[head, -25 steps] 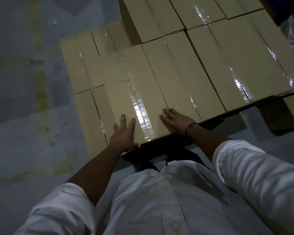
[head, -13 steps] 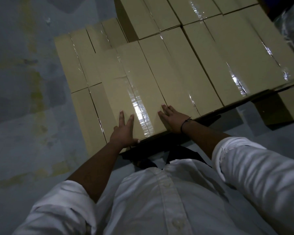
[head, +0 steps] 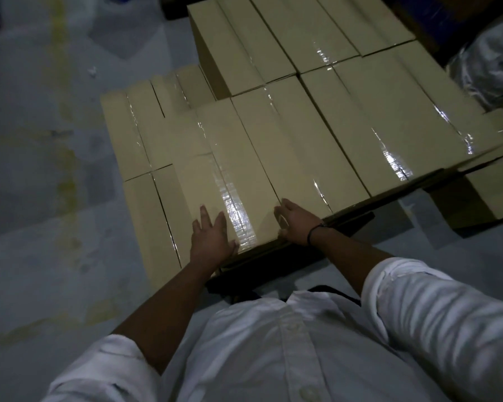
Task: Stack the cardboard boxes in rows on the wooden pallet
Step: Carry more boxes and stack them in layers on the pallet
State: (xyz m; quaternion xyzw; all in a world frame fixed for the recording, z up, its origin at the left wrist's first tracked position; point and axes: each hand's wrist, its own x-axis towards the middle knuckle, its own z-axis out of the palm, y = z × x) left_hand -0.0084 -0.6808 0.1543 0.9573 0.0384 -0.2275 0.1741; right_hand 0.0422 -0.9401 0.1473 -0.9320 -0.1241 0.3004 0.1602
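Left hand, right hand flat (arms outstretched)

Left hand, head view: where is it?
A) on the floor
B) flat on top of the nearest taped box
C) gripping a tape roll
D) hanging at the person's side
B: the left hand lies with straight fingers on the top of the nearest box, right beside its shiny tape strip.

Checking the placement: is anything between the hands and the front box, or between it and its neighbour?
Nothing visible. The left hand and right hand touch the box, which lies against the neighbouring box.
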